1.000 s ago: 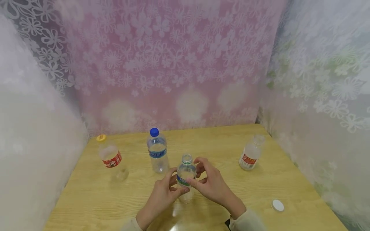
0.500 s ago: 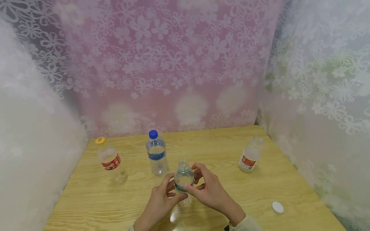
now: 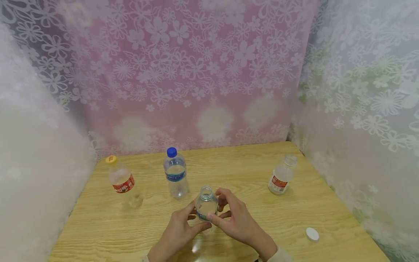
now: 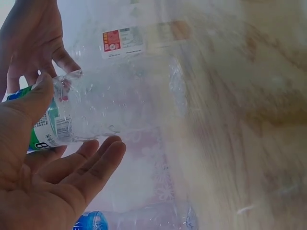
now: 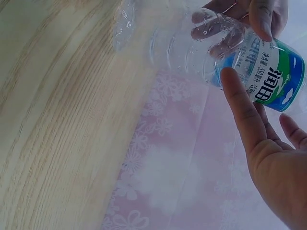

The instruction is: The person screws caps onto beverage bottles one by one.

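An uncapped clear plastic water bottle [image 3: 207,207] with a blue-green label stands about upright between my two hands, its open mouth facing up. My left hand [image 3: 181,223] holds it from the left, thumb on the label and fingers spread behind it. From the right, my right hand [image 3: 234,216] holds it too, with its thumb across the front. In the left wrist view, drops cling inside the lower part of the bottle [image 4: 115,98], whose base is close to the tabletop. The right wrist view shows the label [image 5: 278,76] plainly, between both hands.
A blue-capped water bottle [image 3: 176,176] stands just behind, left of the hands. Farther left is a yellow-capped bottle [image 3: 122,182] with a red label. An uncapped bottle [image 3: 280,176] stands at the right, and a white cap [image 3: 312,234] lies on the wooden table [image 3: 98,233].
The held bottle's mouth has dropped lower in the head view and points more toward me, and both hands have shifted slightly down with it. The other bottles keep their places.
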Demonstrator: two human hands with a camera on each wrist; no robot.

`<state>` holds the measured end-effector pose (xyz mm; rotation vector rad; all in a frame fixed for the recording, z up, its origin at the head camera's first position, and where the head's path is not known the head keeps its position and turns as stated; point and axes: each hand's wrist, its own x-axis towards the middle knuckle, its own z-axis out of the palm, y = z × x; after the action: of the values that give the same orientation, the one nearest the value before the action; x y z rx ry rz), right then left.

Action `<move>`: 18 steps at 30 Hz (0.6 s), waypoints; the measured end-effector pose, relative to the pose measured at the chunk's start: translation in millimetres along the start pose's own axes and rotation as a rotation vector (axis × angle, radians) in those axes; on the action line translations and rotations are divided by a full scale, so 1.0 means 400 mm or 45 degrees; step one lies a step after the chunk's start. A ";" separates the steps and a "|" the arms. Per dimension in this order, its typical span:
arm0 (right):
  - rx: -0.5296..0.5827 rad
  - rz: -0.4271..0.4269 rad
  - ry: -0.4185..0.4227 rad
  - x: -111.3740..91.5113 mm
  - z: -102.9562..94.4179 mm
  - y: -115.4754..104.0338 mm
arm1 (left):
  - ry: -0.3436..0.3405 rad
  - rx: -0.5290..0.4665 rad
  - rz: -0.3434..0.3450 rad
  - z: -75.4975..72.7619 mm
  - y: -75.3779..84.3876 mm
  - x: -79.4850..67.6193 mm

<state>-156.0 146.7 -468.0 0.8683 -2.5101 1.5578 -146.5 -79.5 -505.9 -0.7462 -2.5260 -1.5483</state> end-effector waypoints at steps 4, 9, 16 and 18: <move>0.001 -0.001 0.003 -0.003 0.003 0.001 | -0.040 -0.054 0.055 -0.001 -0.009 0.005; -0.007 0.002 0.007 -0.004 0.004 0.003 | -0.046 -0.127 0.063 0.004 -0.021 0.008; -0.009 0.015 -0.004 -0.004 -0.008 0.003 | -0.006 -0.124 0.059 0.011 -0.019 0.015; -0.039 0.033 -0.017 -0.011 -0.017 0.003 | -0.001 -0.127 0.042 0.014 -0.015 0.017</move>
<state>-154.3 154.9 -467.0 0.8482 -2.5579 1.5214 -154.1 -74.4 -511.2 -0.7959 -2.4393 -1.6738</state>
